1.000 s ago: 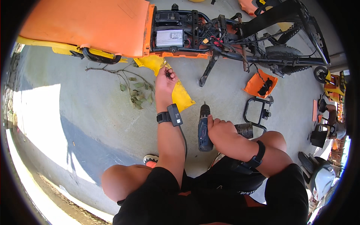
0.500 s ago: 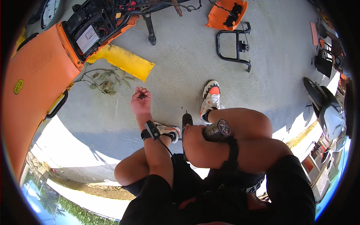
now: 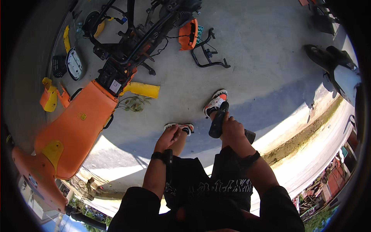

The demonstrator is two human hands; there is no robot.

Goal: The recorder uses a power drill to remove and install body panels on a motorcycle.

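Your right hand [image 3: 233, 129] grips one drill [image 3: 219, 123] above the floor [image 3: 255, 69]; your left hand [image 3: 168, 137] is curled, any contents hidden. One green plate [image 3: 199, 34] beside one orange panel [image 3: 185, 36] bears white digits.

Half shade, half glare over a bare concrete floor [image 3: 251, 50].
From where I stood, the grey floor ran into a bluish shadow [image 3: 266, 104] with a slanting edge, and past it sunlight bleached the pale paving [image 3: 309, 164]. A brown, mossy-looking strip [image 3: 286, 152] crossed that brightness. A cluttered heap [image 3: 322, 189] lay beyond at the right, greenery [image 3: 91, 214] showed at the lower left, and the far left side was dim.
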